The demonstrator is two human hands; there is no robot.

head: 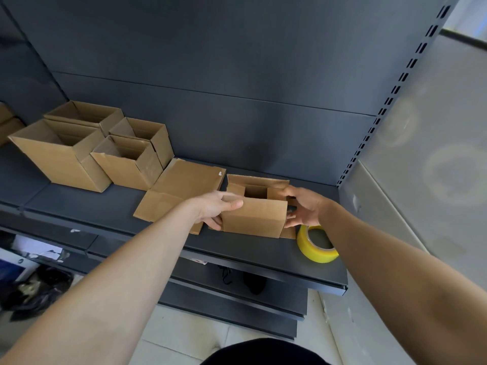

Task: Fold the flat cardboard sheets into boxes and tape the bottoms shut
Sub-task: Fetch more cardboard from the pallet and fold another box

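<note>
A small brown cardboard box [257, 214] stands on the dark shelf [105, 206], its end flaps partly folded inward around a square gap. My left hand [218, 206] grips its left side, thumb on the near flap. My right hand [305, 206] holds its right side, fingers around the corner. A flat cardboard sheet [181, 188] lies just left of the box, partly under my left hand. A roll of yellow tape [315, 245] lies on the shelf below my right wrist.
Several folded open boxes [60, 156] stand in a cluster at the shelf's left. The shelf's upright post [379, 114] with slots rises at the right. Lower shelves and dark bags [39, 291] on the floor lie beneath.
</note>
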